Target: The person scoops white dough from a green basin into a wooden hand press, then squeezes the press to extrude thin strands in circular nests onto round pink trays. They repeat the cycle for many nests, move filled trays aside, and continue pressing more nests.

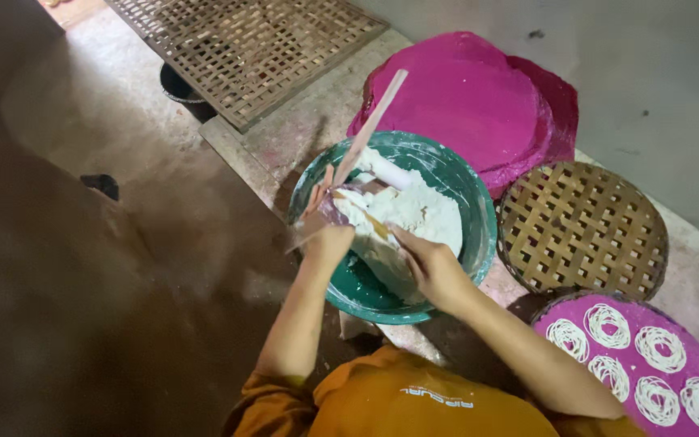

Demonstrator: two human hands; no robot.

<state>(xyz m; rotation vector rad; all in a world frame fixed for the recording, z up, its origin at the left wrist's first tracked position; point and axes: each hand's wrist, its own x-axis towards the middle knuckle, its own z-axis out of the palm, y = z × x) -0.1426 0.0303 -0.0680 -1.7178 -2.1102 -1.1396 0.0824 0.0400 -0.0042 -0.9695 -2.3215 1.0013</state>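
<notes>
- Orange garment point(398, 396) covers the chest, with small pale lettering across it
- Its sleeves are pushed up in folds above the elbows
- Forearms and both hands, left hand point(327, 235) and right hand point(434, 271), are bare

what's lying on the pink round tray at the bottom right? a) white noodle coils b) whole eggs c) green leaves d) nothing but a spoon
a: the pink tray at the lower right carries several white noodle coils laid out in separate round nests, beside the bare woven bamboo tray.
</notes>
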